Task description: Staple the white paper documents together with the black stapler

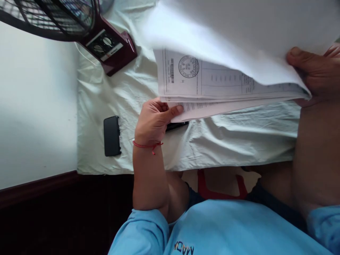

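Several printed sheets of paper point(220, 81) are held up above the cloth-covered table. A round stamp and a barcode show on one sheet, which lies sideways to me. My left hand point(156, 117), with a red string bracelet on the wrist, pinches the near left corner of the lowest sheet between thumb and fingers. Along the right edge, my right hand point(316, 71) grips the papers, its thumb on top. A blank white page point(239, 32), blurred at its left side, is lifted and curls over the printed ones. Part of a dark object point(177, 125) pokes out beneath my left hand; its kind is hidden.
On the left of the pale green tablecloth point(132, 95) lies a black rectangular object point(112, 136), perhaps a phone or case. A dark red electric fan point(108, 49) stands at the back left, beside a white wall point(39, 106). Something red point(220, 193) shows below the table edge.
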The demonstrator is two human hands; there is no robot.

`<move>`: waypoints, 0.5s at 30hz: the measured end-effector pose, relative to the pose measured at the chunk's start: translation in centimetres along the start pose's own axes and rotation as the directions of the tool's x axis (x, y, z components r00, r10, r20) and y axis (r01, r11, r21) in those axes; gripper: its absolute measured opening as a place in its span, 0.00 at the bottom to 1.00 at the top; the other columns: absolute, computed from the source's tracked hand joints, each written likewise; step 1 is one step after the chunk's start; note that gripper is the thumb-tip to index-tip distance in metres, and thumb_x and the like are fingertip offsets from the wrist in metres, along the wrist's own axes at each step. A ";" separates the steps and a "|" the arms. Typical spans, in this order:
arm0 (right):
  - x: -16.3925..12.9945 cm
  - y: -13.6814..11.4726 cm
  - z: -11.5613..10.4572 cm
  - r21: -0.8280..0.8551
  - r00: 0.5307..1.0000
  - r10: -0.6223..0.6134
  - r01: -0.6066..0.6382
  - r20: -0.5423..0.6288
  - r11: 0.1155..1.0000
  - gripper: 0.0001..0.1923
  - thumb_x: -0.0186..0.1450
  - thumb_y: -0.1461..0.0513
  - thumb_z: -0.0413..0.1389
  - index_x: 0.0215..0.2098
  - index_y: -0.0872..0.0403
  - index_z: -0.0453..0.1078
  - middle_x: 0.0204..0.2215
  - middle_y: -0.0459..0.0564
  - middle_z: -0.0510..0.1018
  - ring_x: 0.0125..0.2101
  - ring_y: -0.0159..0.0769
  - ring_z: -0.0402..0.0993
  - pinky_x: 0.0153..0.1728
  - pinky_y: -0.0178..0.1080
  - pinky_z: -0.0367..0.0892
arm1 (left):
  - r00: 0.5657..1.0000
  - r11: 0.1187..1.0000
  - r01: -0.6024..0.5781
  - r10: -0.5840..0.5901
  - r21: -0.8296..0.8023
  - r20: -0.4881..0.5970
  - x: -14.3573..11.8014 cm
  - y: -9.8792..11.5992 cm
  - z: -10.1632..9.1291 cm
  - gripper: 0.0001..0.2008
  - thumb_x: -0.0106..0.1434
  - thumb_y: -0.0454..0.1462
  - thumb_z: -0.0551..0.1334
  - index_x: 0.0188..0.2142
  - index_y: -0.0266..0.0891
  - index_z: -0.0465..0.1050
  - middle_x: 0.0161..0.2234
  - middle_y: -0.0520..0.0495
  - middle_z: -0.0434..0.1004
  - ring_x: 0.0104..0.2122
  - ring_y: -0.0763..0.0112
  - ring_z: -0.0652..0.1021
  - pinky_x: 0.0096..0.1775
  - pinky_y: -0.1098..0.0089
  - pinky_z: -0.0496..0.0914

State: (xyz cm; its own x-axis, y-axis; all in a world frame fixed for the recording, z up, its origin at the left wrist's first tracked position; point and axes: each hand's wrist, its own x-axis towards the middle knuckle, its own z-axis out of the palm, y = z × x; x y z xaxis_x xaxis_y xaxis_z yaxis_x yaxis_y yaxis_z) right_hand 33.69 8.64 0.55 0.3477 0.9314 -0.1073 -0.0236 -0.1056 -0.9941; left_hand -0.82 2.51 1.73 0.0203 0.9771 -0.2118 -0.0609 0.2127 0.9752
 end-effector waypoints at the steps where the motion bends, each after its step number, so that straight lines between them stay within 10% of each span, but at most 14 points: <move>1: 0.0 0.0 0.0 -0.005 1.000 0.003 -0.003 0.001 1.000 0.07 0.67 0.68 0.71 0.43 0.52 0.85 0.47 0.43 0.86 0.48 0.35 0.86 0.64 0.44 0.81 | 1.000 1.000 -0.003 0.003 0.007 -0.010 0.0 -0.1 -0.1 0.23 0.47 0.47 0.88 0.37 0.41 0.86 0.37 0.46 0.89 0.39 0.59 0.88 0.42 0.62 0.83; 8: 0.4 0.4 -0.3 -0.009 0.999 -0.016 0.016 0.034 1.000 0.09 0.66 0.66 0.72 0.44 0.50 0.85 0.47 0.41 0.86 0.51 0.35 0.85 0.63 0.42 0.81 | 0.996 0.999 0.000 0.005 0.049 -0.084 0.1 -0.5 -0.3 0.30 0.52 0.55 0.84 0.20 0.40 0.69 0.16 0.58 0.59 0.15 0.81 0.61 0.17 0.73 0.53; 15: 0.6 0.7 -0.8 -0.041 0.998 -0.040 0.042 0.040 0.998 0.08 0.66 0.66 0.72 0.43 0.49 0.85 0.48 0.39 0.86 0.51 0.34 0.85 0.63 0.42 0.82 | 0.975 0.996 -0.042 0.025 -0.072 -0.223 1.1 -0.6 -0.4 0.29 0.62 0.66 0.72 0.30 0.45 0.77 0.24 0.49 0.75 0.30 0.64 0.80 0.26 0.66 0.68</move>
State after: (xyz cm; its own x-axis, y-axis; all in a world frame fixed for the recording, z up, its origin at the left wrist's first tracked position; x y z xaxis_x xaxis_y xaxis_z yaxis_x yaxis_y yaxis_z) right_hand 34.67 8.80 -0.16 0.3102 0.9483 -0.0676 0.0297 -0.0807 -0.9963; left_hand -1.16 3.43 0.92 -0.2039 0.9591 -0.1962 -0.1337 0.1712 0.9761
